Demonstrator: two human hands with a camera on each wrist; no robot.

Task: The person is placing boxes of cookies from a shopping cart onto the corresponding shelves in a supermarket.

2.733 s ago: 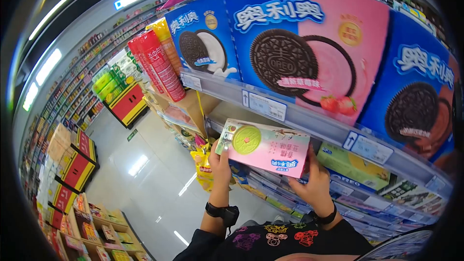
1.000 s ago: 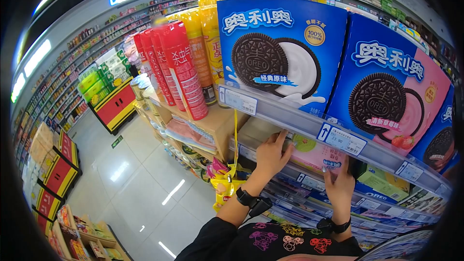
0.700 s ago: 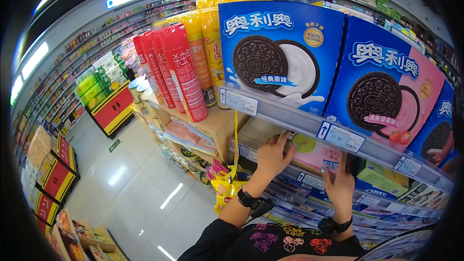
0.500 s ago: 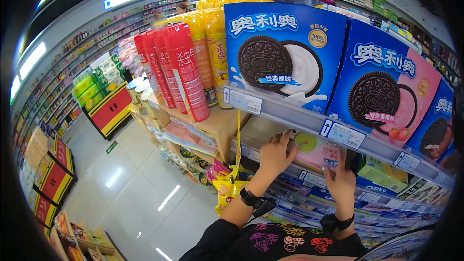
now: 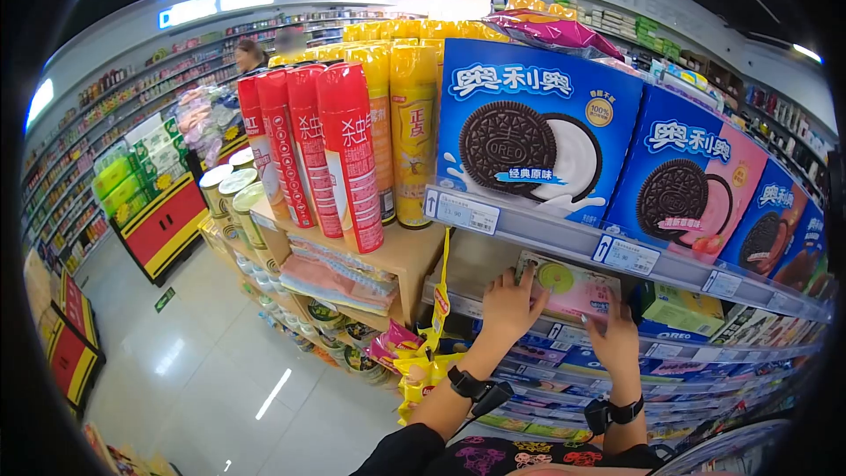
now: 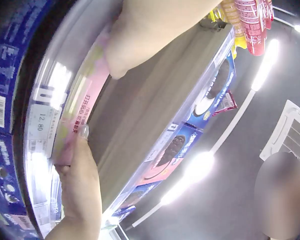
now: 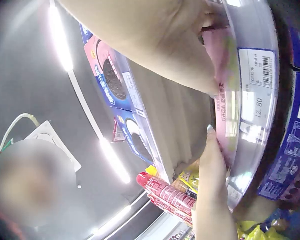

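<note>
A pink and green Oreo biscuit box [image 5: 573,289] lies on a shelf board [image 5: 480,266], low under the shelf above. My left hand [image 5: 511,307] holds its left end, fingers over the side and thumb toward the front. At the opposite end my right hand [image 5: 617,342] grips it with the fingers along the side. The right thumb [image 6: 82,142] presses the front face in the left wrist view. A clear shelf strip with a 12.80 price label [image 7: 258,100] overlaps the box's front in the right wrist view.
Large blue Oreo boxes [image 5: 538,132] stand on the shelf directly above, behind a price rail [image 5: 546,227]. A green box [image 5: 679,308] sits right of the right hand. Red spray cans [image 5: 351,159] and hanging yellow bags [image 5: 427,383] are at left.
The pink box went from being held in front of the shelf to lying on the shelf board, both hands still on its ends. The head view has turned left and lifted.
</note>
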